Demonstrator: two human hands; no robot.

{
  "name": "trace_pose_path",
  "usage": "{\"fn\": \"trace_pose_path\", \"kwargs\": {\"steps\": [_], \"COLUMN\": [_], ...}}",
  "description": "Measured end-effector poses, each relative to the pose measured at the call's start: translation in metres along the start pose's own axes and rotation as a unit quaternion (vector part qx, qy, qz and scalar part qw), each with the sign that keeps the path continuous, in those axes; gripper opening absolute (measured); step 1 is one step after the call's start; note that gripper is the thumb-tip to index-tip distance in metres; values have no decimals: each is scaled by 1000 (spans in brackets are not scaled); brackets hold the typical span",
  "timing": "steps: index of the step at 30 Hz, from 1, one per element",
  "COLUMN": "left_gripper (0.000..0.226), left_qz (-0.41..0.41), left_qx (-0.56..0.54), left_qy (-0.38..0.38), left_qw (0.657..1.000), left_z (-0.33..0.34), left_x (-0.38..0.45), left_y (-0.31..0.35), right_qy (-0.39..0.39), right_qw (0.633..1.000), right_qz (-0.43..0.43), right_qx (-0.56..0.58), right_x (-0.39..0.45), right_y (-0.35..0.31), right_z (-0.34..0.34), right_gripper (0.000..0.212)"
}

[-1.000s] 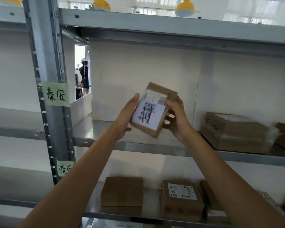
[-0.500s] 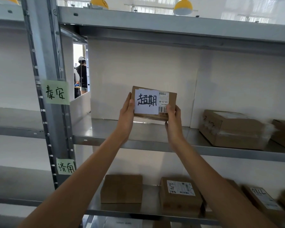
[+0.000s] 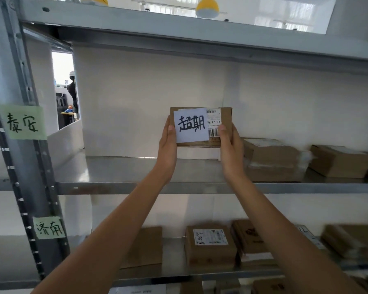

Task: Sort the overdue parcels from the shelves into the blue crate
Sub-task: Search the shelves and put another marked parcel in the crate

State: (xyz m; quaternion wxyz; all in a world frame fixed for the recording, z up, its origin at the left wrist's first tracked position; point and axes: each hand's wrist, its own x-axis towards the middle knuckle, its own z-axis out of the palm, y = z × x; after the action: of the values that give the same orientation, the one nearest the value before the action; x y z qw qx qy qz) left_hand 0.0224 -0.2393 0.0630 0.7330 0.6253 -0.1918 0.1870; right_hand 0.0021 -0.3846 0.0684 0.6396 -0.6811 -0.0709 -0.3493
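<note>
Both hands' grips, left hand point(image 3: 167, 145) and right hand point(image 3: 229, 145), clasp the parcel point(image 3: 225, 115).

One view only, from a camera worn on the person's head. It faces forward and slightly upward into a grey metal shelving rack point(image 3: 119, 187), close enough that both bare forearms reach in from 6 o'clock. The rack's perforated grey upright post point(image 3: 19, 145) stands at 9 o'clock, its top shelf at 12 o'clock. Wide-angle lens bends the edges.
</note>
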Motion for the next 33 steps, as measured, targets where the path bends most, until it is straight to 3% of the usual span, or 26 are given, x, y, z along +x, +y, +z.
{"fn": "trace_pose_path", "kwargs": {"steps": [5,18,22,28,33], "left_gripper": [46,50,48,49,47], "left_qz": [28,-20,-26,-69,-93], "left_qx": [-20,-60,-86,-100,-125], "left_qy": [-48,-163,-176,-216,-265], "left_qw": [998,985,980,969,952], "left_z": [64,247,305,395,473], "left_x": [1,-36,-49,-82,-122], "left_y": [7,8,7,-6,-14], "right_qy": [65,210,234,263,296], "right_qw": [998,976,969,957,940], "right_qz": [-7,-1,0,20,53], "right_qx": [-5,-64,-84,-120,-162], "right_x": [9,15,19,14,0], "right_y": [-11,-27,-26,-19,-7], "right_z": [-59,-236,-293,-392,-477], "right_gripper": [41,31,40,30,36]}}
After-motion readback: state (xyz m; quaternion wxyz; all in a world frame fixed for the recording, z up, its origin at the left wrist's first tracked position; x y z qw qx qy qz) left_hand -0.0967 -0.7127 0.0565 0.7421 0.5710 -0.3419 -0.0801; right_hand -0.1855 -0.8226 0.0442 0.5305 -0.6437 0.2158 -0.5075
